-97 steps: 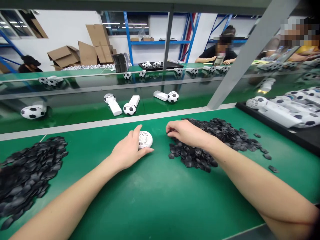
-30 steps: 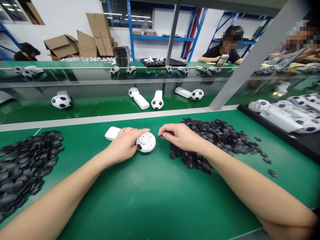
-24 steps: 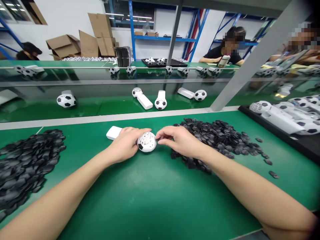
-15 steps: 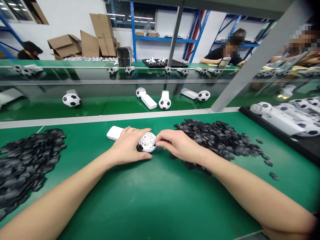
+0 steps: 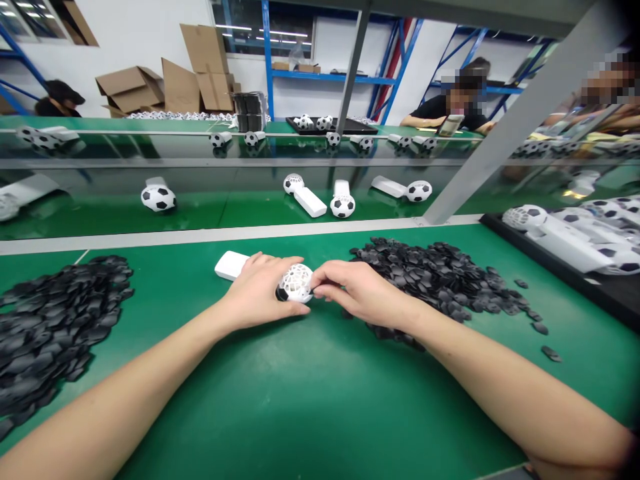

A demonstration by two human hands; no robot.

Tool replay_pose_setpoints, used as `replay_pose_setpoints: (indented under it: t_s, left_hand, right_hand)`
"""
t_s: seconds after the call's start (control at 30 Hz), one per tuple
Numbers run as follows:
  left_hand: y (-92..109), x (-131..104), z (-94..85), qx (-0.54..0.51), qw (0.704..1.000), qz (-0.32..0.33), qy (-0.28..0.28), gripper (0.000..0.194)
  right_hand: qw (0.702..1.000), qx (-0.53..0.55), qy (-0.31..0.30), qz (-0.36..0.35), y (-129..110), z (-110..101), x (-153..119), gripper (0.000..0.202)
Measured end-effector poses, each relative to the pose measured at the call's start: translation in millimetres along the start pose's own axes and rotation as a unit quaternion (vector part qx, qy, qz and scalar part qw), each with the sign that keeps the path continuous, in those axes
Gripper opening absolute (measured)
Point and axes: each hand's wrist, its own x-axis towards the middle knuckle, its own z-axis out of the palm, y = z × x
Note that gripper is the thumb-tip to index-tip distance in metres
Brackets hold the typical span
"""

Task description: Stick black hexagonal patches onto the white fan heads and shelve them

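A white gadget with a soccer-ball head (image 5: 296, 283) and a flat white handle (image 5: 231, 265) lies on the green tabletop. My left hand (image 5: 260, 287) wraps over it from the left, fingers behind the ball and thumb in front. The ball's top is an open white lattice, with a black patch low on its left side. My right hand (image 5: 345, 285) is pinched against the ball's right side. A dark sliver at its fingertips looks like a small black plastic piece, mostly hidden by the fingers. Close behind that hand spreads a pile of black pieces (image 5: 440, 273).
Another heap of black pieces (image 5: 55, 327) lies at the left. At the right, a black tray (image 5: 595, 287) holds several ball-headed gadgets. More gadgets lie on a green conveyor belt (image 5: 240, 207) beyond a pale rail. A slanted metal post (image 5: 480, 147) rises at the right; people sit farther back.
Gadgets on the near belt have shifted right, while those on the farther belt have shifted slightly left. Both hands stay at the ball, with only slight finger movement.
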Motion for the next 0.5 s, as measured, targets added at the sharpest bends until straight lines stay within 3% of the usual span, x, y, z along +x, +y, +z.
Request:
replay_pose_setpoints:
  t_s: [0.23, 0.5]
  left_hand:
    - [3.2, 0.4, -1.2, -0.001, 1.000, -0.016, 0.000, 0.075]
    - [3.3, -0.4, -0.9, -0.003, 1.000, -0.012, 0.004, 0.073]
  right_hand:
    - [0.999, 0.025, -0.004, -0.034, -5.0, -0.7, -0.4, 0.021]
    - [0.996, 0.082, 0.042, -0.014, -1.8, 5.9, -1.6, 0.009]
